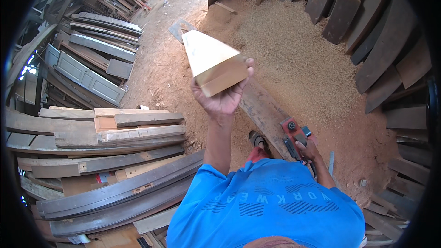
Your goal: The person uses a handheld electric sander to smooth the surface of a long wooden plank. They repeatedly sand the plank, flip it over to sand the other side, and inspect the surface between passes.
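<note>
In my left hand (223,100), raised in front of me, is a pale wooden beam (209,55). Its near end rests in my palm, with my fingers and thumb closed around its sides, and its length narrows away from me. My right hand (310,150) grips a red and black electric planer (291,131), low and to the right. That tool sits at the near part of a long brown plank (262,105), which runs away from me under the raised beam. Whether the planer's sole touches the plank all along cannot be seen.
Stacked boards (119,188) fill the left side, with old door panels (87,78) farther back. Upright planks (342,14) line the far and right edges. Wood shavings (294,50) cover the ground ahead. My sandalled foot (257,138) stands beside the plank.
</note>
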Demonstrator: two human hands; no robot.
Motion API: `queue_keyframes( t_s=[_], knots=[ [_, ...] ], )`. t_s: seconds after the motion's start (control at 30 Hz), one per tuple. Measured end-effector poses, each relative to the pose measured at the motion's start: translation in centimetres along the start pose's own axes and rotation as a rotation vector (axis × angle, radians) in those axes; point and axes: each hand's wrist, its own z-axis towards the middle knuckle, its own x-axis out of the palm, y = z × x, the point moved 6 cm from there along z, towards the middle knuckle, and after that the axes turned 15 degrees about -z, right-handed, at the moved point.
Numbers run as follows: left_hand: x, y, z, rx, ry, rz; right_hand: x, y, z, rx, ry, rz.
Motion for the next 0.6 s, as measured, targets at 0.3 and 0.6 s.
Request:
queue_keyframes(
  t_s=[0.3,0.6],
  knots=[
    [1.4,-3.6,-2.2,0.144,-0.013,-0.149,0.2,-1.5,0.4,0.105,0.16,-0.001],
    [1.2,-4.1,-1.7,0.154,0.002,-0.119,0.0,-0.3,0.0,0.042,0.085,0.085]
  ],
)
